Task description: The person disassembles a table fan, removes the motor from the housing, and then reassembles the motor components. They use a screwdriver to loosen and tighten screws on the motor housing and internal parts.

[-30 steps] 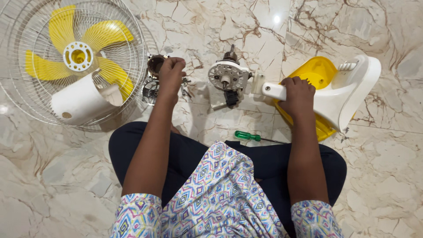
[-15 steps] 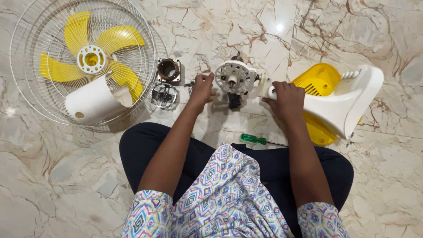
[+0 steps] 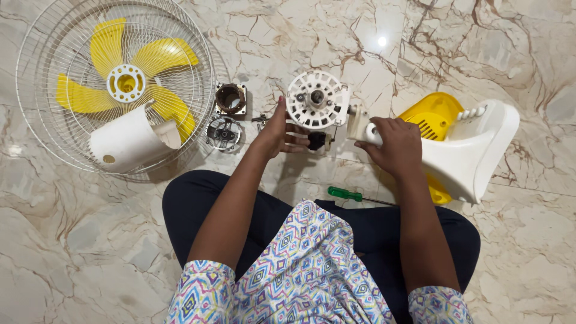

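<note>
A round white motor housing [image 3: 317,99] sits on the marble floor at the end of a white fan neck. My left hand [image 3: 277,133] rests against the housing's lower left side, fingers curled under it by a small black part [image 3: 318,141]. My right hand [image 3: 393,141] is wrapped around the white neck [image 3: 359,123] that joins the white and yellow fan base [image 3: 474,150]. Left of my left hand lie a square motor stator [image 3: 231,99] and a round metal rotor piece [image 3: 224,133].
A white wire fan guard [image 3: 42,72] with yellow blades [image 3: 126,81] and a white cone cover [image 3: 123,143] lies at the far left. A green-handled screwdriver [image 3: 348,194] lies by my knees. My crossed legs fill the lower middle.
My left hand has left the metal motor parts and moved right to the white motor housing. The right hand has stayed on the neck. The camera view has shifted slightly.
</note>
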